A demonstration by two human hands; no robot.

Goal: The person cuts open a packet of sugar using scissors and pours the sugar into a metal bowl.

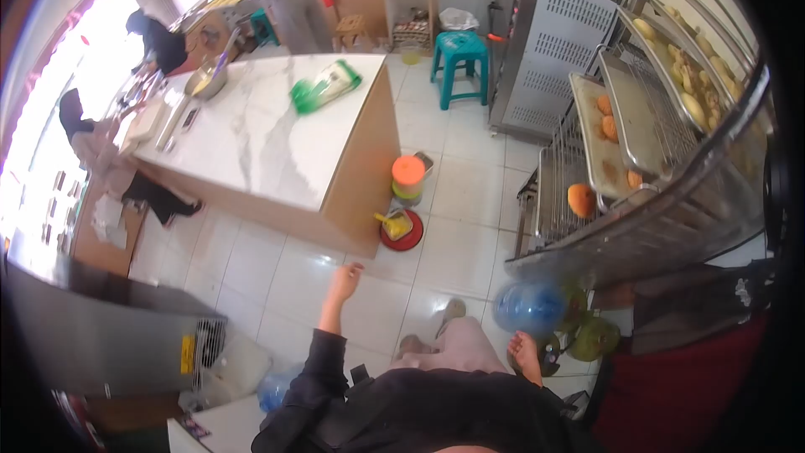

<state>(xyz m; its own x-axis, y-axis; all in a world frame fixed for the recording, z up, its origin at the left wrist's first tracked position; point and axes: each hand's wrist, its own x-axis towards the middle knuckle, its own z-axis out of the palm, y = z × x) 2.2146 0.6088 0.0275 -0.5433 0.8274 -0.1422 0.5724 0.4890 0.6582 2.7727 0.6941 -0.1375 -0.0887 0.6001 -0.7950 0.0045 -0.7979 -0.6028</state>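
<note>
Curling loosely, left hand (342, 282) and right hand (526, 352) look empty, one blue bottle (528, 305) blurred.

Head-height view, forward and down, seemingly wide-angle.

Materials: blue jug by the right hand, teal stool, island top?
Jug: likely plastic, glossy; looks translucent with pale highlights, though blurred.
Stool: probably moulded plastic, fairly smooth; even teal across seat and legs.
Island top: smooth, white with grey veining; marble or a marble-look surface, can't tell which.
</note>
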